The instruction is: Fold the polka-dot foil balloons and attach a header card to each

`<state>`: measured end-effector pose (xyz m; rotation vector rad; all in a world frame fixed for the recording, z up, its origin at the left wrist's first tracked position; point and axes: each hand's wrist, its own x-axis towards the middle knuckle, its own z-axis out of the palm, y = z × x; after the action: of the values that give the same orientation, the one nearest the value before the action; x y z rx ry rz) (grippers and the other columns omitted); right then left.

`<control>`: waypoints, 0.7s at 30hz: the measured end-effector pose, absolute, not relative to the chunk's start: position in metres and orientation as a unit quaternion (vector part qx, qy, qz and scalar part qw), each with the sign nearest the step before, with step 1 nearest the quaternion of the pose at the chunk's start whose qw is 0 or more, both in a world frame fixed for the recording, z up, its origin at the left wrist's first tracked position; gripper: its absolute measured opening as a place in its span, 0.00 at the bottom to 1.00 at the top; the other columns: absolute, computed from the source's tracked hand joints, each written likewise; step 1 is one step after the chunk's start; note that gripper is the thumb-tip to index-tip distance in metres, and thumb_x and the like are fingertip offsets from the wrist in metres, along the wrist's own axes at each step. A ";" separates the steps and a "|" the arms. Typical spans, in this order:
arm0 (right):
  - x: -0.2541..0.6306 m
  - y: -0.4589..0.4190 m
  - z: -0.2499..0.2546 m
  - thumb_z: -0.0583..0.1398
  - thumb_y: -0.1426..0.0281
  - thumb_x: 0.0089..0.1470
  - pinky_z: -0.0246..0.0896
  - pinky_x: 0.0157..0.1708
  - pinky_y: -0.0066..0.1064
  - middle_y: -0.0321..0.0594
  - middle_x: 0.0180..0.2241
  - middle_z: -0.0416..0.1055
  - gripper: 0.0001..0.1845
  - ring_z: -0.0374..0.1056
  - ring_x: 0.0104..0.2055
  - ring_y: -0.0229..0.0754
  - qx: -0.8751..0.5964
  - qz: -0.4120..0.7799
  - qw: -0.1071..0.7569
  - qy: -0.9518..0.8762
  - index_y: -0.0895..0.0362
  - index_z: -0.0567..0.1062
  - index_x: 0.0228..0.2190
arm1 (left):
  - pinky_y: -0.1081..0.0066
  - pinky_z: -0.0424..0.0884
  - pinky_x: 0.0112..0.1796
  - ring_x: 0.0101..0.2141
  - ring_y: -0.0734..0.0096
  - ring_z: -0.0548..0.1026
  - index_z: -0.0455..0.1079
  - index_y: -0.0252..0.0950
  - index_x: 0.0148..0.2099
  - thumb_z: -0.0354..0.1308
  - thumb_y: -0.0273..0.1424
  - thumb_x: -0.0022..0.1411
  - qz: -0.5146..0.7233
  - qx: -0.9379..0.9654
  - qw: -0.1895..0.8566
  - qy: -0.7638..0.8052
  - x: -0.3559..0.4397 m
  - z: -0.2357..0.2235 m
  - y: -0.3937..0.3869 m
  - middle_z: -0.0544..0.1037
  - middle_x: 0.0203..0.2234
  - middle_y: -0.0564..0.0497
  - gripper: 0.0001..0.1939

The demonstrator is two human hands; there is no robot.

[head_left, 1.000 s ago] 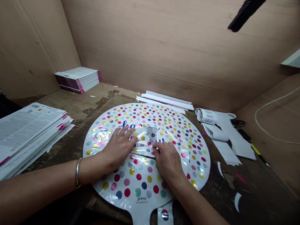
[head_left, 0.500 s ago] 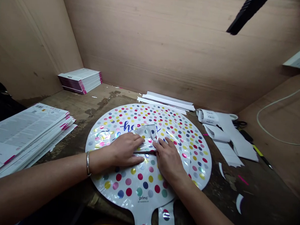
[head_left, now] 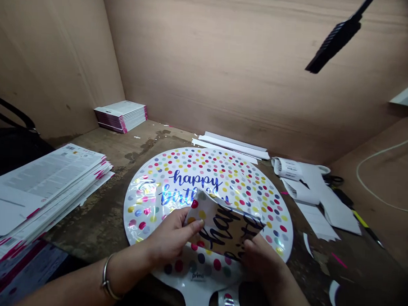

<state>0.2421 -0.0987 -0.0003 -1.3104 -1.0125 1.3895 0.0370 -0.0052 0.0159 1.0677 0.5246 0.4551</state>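
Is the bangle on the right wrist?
No, the metal bangle is on the left wrist, behind the left hand, and the right hand has none showing on its wrist.

Your foil balloon (head_left: 189, 170) lies on the workbench (head_left: 118, 142), with stacked printed cards (head_left: 43, 186) to your left, white strips (head_left: 231, 145) behind, and a label roll (head_left: 286, 168) to your right.

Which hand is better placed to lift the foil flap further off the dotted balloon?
Probably the right hand: its fingers seem to sit under the lower right edge of the foil flap. The left hand only meets the flap's left edge, above the dotted balloon.
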 end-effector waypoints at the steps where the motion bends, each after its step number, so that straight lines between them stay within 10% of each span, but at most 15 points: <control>1: 0.238 -0.097 -0.002 0.59 0.40 0.38 0.66 0.42 0.50 0.52 0.43 0.75 0.42 0.70 0.46 0.60 -0.544 0.571 0.470 -0.397 0.54 0.73 0.48 | 0.60 0.72 0.43 0.36 0.62 0.77 0.68 0.33 0.41 0.60 0.43 0.56 0.213 0.496 0.804 0.249 0.037 0.012 -0.009 0.78 0.35 0.45 0.18; 8: 0.208 -0.101 0.007 0.63 0.51 0.44 0.66 0.46 0.49 0.46 0.45 0.75 0.33 0.68 0.49 0.56 -0.622 0.488 0.539 -0.292 0.53 0.71 0.50 | 0.72 0.72 0.32 0.33 0.73 0.73 0.60 0.42 0.56 0.58 0.34 0.58 0.307 0.632 0.645 0.301 0.026 0.017 0.010 0.72 0.43 0.49 0.24; 13: 0.195 -0.110 0.013 0.64 0.53 0.44 0.69 0.41 0.50 0.47 0.44 0.75 0.33 0.71 0.45 0.57 -0.615 0.518 0.550 -0.228 0.54 0.70 0.51 | 0.77 0.64 0.26 0.24 0.78 0.67 0.71 0.34 0.34 0.58 0.31 0.57 0.253 0.751 0.553 0.257 0.023 0.040 0.039 0.72 0.25 0.54 0.05; 21: 0.200 -0.105 0.005 0.59 0.53 0.51 0.60 0.53 0.50 0.43 0.49 0.72 0.26 0.63 0.55 0.56 -0.688 0.380 0.511 -0.349 0.51 0.72 0.50 | 0.75 0.69 0.25 0.23 0.76 0.73 0.59 0.37 0.36 0.63 0.36 0.51 0.399 0.506 0.658 0.390 0.017 0.021 0.027 0.70 0.24 0.58 0.16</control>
<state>0.2000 -0.1045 0.0054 -1.6545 -0.8387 0.9140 0.0168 0.0269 0.0214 1.1450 0.8837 0.9041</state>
